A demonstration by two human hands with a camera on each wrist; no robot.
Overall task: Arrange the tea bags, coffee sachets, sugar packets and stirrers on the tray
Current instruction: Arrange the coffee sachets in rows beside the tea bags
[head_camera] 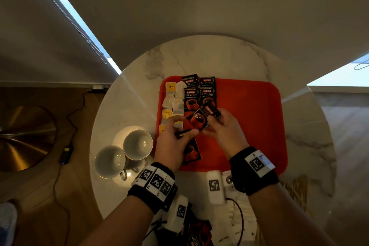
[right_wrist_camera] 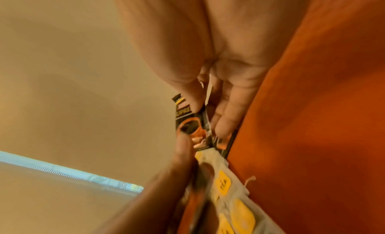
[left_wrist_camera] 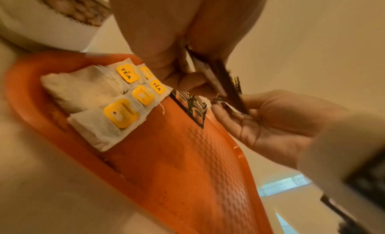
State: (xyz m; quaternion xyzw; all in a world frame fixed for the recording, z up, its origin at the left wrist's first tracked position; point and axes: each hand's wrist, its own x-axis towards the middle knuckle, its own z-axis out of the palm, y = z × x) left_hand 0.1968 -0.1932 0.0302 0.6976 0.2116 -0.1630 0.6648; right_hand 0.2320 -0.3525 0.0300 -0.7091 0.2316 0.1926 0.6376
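my round marble table (head_camera: 219,56) carries the orange tray (head_camera: 249,110) near its middle. two empty cups (head_camera: 123,154) stand on the marble just left of the tray, touching each other. nearer to me than the tray, at the table's edge, lie white packets (head_camera: 247,217) and a dark coffee sachet (head_camera: 199,233), with a woven mat (head_camera: 295,191) at the tray's near right corner.

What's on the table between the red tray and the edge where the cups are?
The two cups stand there on the table, left of the tray, in the head view.
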